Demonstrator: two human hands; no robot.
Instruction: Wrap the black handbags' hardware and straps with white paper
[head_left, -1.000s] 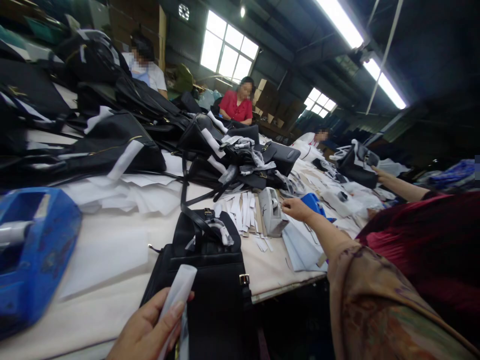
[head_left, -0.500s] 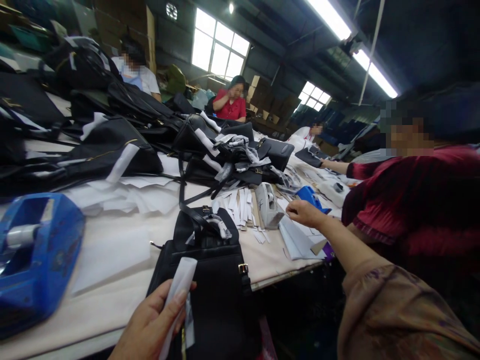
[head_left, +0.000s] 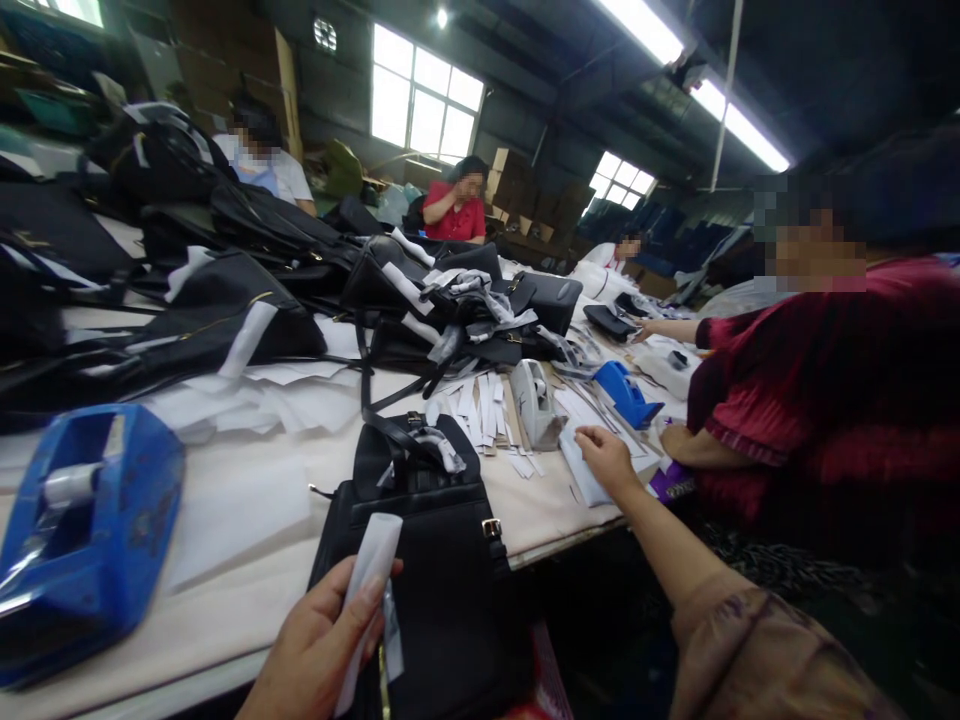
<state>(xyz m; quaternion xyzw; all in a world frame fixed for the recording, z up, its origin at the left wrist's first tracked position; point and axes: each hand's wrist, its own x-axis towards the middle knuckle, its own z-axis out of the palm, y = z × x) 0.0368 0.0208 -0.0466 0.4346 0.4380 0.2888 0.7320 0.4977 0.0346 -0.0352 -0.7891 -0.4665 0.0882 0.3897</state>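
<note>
A black backpack (head_left: 442, 590) with buckles lies at the front edge of the table, its strap and its plastic-wrapped top handle pointing away from me. My left hand (head_left: 322, 630) is closed round a folded white paper strip (head_left: 373, 560) over the backpack's left side, beside a gold zipper. A small clear piece hangs by the fingers. To the right, my right hand (head_left: 606, 462) has thumb and fingers pinched together, just right of a grey tape dispenser (head_left: 534, 405) and above white sheets (head_left: 581, 480). What the pinch holds, if anything, is too small to make out.
A blue tape dispenser (head_left: 94, 540) stands at the left front, and a smaller blue dispenser (head_left: 626, 393) at right. Black bags (head_left: 247, 300) are heaped behind. Cut paper strips (head_left: 480, 410) lie mid-table. A co-worker in red (head_left: 810, 390) sits close on the right.
My right hand has moved a little down and closer to me, away from the grey dispenser. My left hand keeps the paper strip. The view has shifted slightly.
</note>
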